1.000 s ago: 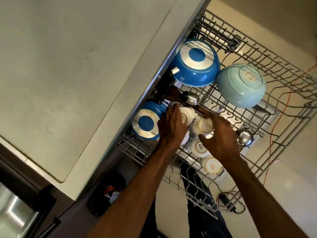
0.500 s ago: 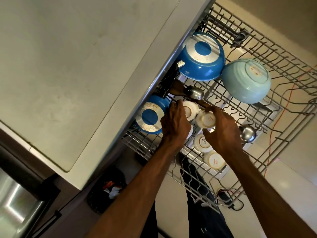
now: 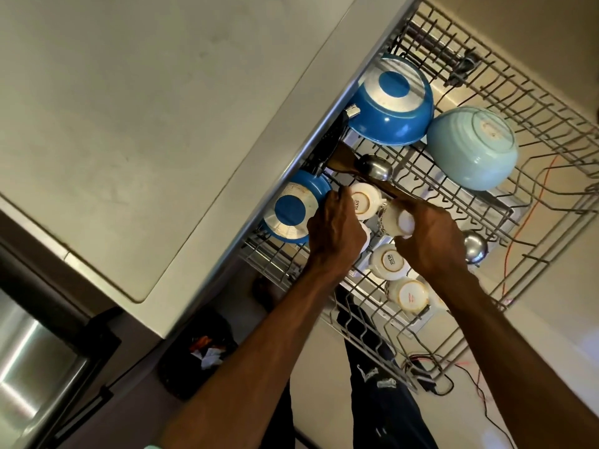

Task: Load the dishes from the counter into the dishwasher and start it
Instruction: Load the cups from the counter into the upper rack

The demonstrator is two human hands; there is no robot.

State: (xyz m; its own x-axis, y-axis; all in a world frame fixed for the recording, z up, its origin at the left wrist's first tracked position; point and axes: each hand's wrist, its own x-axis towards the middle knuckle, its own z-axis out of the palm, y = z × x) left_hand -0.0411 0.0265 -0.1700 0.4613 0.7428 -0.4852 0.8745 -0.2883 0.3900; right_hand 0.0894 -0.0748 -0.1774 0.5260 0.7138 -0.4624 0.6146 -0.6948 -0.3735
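Observation:
The pulled-out wire dishwasher rack (image 3: 534, 131) holds upturned dishes. My right hand (image 3: 431, 241) grips a white cup (image 3: 400, 222) just above the rack's middle. My left hand (image 3: 337, 228) has its fingers curled at the rim of a second white cup (image 3: 364, 202), next to a small blue pan (image 3: 293, 210). A large blue pot (image 3: 392, 102) and a pale blue bowl (image 3: 473, 147) lie upside down further back. Two more white cups (image 3: 389, 260) (image 3: 410, 294) sit below my right hand.
A wooden spatula (image 3: 346, 162) and a steel ladle (image 3: 376, 166) lie across the rack; another steel ladle bowl (image 3: 475, 247) is at the right. The grey counter (image 3: 146, 124) runs along the left. A black bin (image 3: 197, 351) and cables (image 3: 437, 377) lie on the floor.
The view has shifted slightly. My right hand has tilted the white cup and brought it lower toward the rack; my left hand stays at the neighbouring cup.

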